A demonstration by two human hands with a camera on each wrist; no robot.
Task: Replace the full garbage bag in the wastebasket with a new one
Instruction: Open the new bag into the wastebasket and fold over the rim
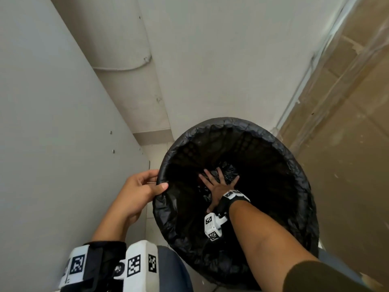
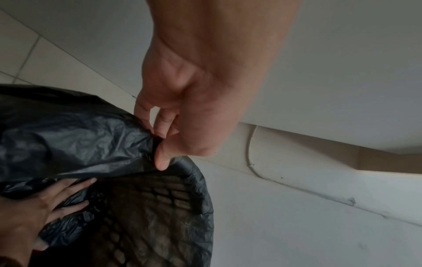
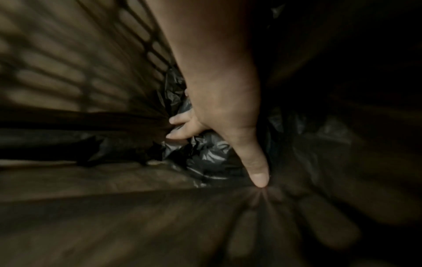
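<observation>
Right hand (image 1: 219, 184) deep inside, fingers spread flat, pressing crumpled black bag (image 1: 185, 224) toward the wastebasket (image 2: 160, 207) bottom; fingertips partly lost in darkness. Left hand (image 1: 139, 191) pinching bag edge on the rim, thumb on top. Basket mesh dim through the plastic; base hidden.
</observation>
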